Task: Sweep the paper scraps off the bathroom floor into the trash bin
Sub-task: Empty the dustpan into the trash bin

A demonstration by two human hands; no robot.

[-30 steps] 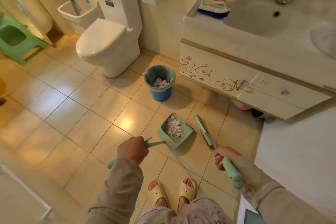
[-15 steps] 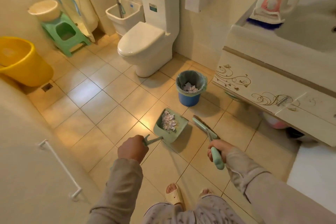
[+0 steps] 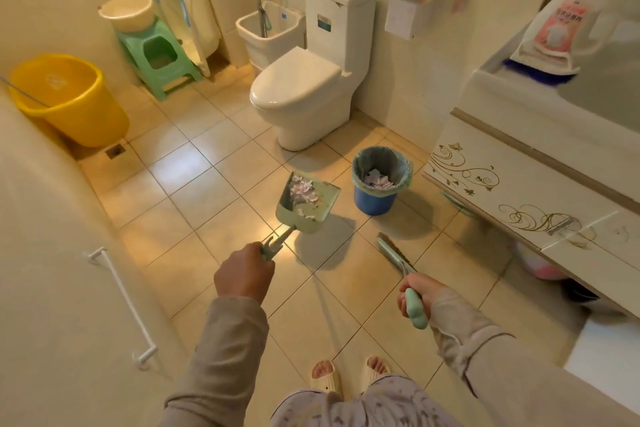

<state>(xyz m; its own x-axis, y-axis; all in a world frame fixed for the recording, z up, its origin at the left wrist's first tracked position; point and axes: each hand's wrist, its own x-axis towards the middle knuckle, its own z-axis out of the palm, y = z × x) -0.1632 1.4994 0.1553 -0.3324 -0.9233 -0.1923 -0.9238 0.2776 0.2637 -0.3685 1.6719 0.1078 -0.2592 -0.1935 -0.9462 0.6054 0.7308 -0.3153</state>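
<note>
My left hand [image 3: 244,274] grips the handle of a green dustpan [image 3: 323,207] held above the floor tiles. A pile of paper scraps [image 3: 304,193] lies in the pan. To the pan's right stands the blue trash bin [image 3: 375,199] with a grey liner and paper inside it. My right hand [image 3: 420,295] holds a green hand brush [image 3: 394,255] by its handle, bristle end pointing at the floor between the pan and the sink cabinet.
A white toilet [image 3: 301,90] stands behind the bin. The sink cabinet [image 3: 519,184] fills the right side. A yellow bucket [image 3: 69,100], a green stool [image 3: 156,55] and a mop sink [image 3: 270,31] line the far left and back. My slippered feet [image 3: 349,374] are below.
The view has swung left, bringing the yellow bucket and stool into sight. The dustpan with scraps has risen and moved nearer the bin. The brush hand stays low on the right.
</note>
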